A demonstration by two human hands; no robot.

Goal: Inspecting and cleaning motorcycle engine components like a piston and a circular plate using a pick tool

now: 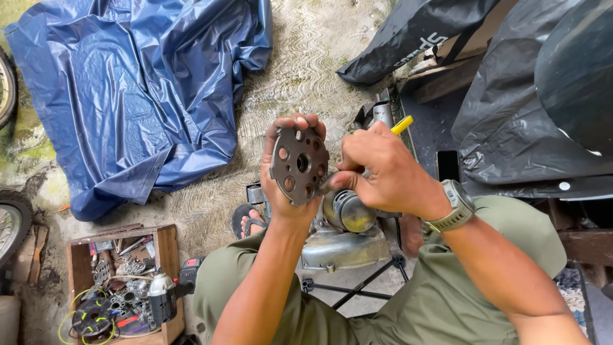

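Observation:
My left hand holds up a round dark metal plate with several holes, fingers curled over its top edge. My right hand grips a tool with a yellow handle, its tip against the plate's lower right rim. A watch sits on my right wrist. Below my hands lies a silver metal engine cover with a round metal cylinder on it.
A blue tarp covers the ground at left. A wooden box of tools and parts with a power drill stands at lower left. Black plastic sheeting lies at right. Wheels show at the left edge. My sandalled foot rests on the concrete.

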